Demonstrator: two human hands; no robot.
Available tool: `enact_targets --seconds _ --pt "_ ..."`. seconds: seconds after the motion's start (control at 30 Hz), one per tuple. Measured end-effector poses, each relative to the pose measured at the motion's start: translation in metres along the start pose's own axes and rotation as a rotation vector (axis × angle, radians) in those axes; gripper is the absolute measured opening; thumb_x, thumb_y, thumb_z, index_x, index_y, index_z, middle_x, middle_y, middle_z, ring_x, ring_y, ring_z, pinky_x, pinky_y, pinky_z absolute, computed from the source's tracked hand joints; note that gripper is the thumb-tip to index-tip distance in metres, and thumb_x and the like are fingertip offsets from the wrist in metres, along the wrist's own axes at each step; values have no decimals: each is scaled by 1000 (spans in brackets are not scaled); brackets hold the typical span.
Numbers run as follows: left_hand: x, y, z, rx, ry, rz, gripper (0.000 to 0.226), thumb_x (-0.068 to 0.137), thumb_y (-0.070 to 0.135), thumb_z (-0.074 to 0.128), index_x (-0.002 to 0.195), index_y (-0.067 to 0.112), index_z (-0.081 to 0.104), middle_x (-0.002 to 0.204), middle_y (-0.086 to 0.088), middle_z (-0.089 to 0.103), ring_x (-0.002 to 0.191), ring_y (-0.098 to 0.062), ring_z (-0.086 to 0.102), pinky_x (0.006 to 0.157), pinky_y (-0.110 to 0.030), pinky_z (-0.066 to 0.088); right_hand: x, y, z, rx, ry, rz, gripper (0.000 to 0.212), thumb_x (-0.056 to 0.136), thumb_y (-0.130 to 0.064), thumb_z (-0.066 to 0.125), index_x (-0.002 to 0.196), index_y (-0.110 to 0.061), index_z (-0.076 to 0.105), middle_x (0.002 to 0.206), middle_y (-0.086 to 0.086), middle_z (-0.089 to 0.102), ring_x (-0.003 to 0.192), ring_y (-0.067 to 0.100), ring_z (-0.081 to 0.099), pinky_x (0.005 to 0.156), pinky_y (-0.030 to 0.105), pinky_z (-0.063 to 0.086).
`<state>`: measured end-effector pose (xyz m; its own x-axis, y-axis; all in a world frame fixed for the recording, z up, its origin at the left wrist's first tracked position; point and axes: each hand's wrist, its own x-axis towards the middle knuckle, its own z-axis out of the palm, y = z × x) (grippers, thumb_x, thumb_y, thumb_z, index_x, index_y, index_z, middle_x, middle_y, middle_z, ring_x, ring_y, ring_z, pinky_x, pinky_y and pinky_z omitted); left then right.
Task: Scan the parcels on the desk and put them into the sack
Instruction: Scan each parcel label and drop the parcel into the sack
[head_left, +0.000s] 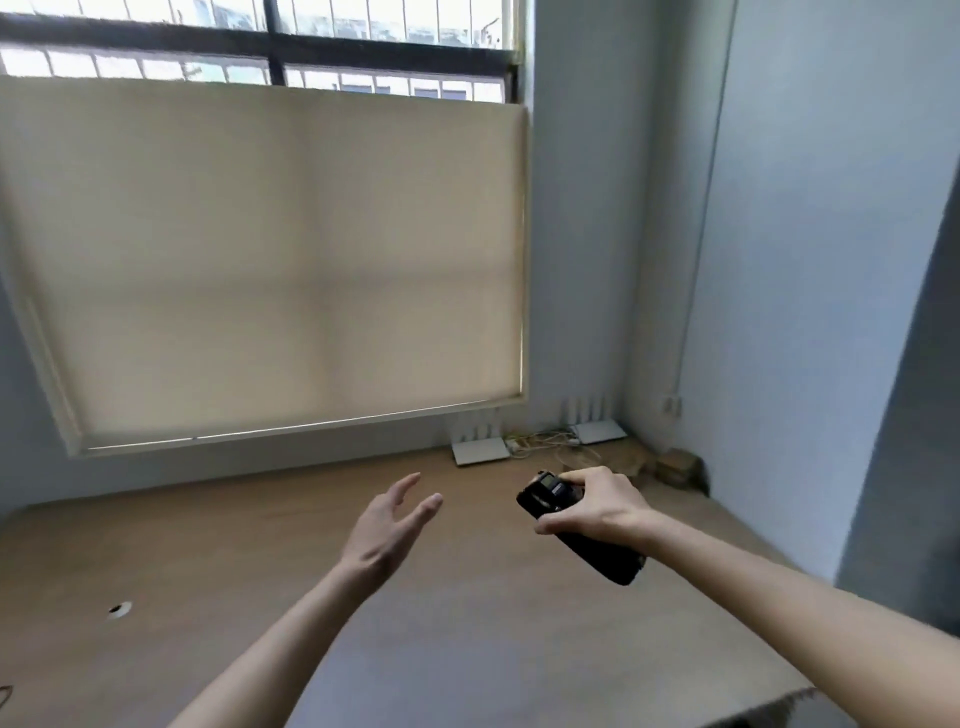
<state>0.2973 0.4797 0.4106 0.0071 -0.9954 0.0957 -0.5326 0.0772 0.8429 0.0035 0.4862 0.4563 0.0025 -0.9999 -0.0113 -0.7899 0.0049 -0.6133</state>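
A person's two bare forearms reach out over a long wooden desk (208, 545) that runs beneath a window covered by one cream roller blind (270, 265). At the far left, toward nine o'clock, a single round cable hole (120, 609) is set into the desktop. Near the centre of the frame, the left hand (387, 525) hovers above the wood with its fingers straight and loosely spread, holding nothing. To its right, at about three o'clock from it, the right hand (597, 504) grips one black handheld scanner (576, 530), fingers and thumb curled round its body, the small screen end pointing up and away toward eleven o'clock. Beyond the hands, at roughly one o'clock, two white routers (480, 449) with upright antennas sit against the wall on the back of the desk, a tangle of cables (545, 441) lying between them. Farther right, in the corner at two o'clock, a brown crumpled shape (675, 465) rests on the desk; whether it is a parcel cannot be told. No container shows in this view.
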Motion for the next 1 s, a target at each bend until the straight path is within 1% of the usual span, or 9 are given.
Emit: enact_targets --seconds 0.13,0.2,0.27,0.33,0.43,0.57,0.67,0.77,1.0 --pt "39 46 97 26 -94 55 97 66 88 46 149 41 39 141 -9 57 131 -20 50 109 -40 41 8 80 -58 10 69 66 57 51 -67 85 100 -39 77 91 -15 75 89 9 68 68 19 50" --pt "54 63 138 39 -142 72 97 66 89 46 150 41 37 142 -9 56 132 -21 49 110 -41 41 11 114 -81 7 81 94 50 60 -60 88 104 -39 76 95 -13 74 89 9 65 61 13 42" --pt "71 76 174 50 -187 85 98 67 90 45 151 40 36 145 -9 54 134 -22 48 111 -43 40 16 145 -99 2 107 127 47 65 -55 88 107 -39 76 99 -10 74 91 10 63 60 11 39" --pt "88 87 206 70 -218 85 100 66 91 44 151 38 36 146 -9 52 134 -22 48 111 -44 40 22 173 -113 0 141 161 50 62 -57 88 108 -41 76 101 -10 74 94 12 63 63 14 41" --pt "117 102 247 76 -250 79 103 67 90 44 152 33 36 146 -10 52 133 -21 49 111 -44 41 37 210 -127 6 160 219 49 59 -59 88 103 -40 76 97 -10 74 94 13 66 67 21 46" --pt "162 112 299 73 -291 88 85 85 74 54 153 25 36 148 -11 50 132 -23 50 111 -44 41 68 254 -140 14 158 295 59 54 -64 85 109 -44 74 99 -11 74 95 13 67 75 23 51" --pt "204 112 336 77 -312 67 85 88 70 54 153 19 36 148 -11 50 131 -24 51 111 -42 42 104 284 -145 14 149 336 61 53 -67 82 109 -43 74 98 -12 73 95 12 67 72 22 50" --pt "259 107 372 74 -335 48 88 85 75 52 152 20 38 145 -9 53 128 -23 53 109 -41 43 152 313 -150 7 141 371 60 52 -68 81 105 -41 75 98 -12 73 94 12 67 70 22 48" --pt "389 96 441 58 -379 31 85 86 71 54 151 18 40 146 -8 52 127 -22 53 109 -41 43 282 357 -163 -9 120 443 60 53 -68 81 107 -42 74 101 -8 73 97 15 66 73 23 48"
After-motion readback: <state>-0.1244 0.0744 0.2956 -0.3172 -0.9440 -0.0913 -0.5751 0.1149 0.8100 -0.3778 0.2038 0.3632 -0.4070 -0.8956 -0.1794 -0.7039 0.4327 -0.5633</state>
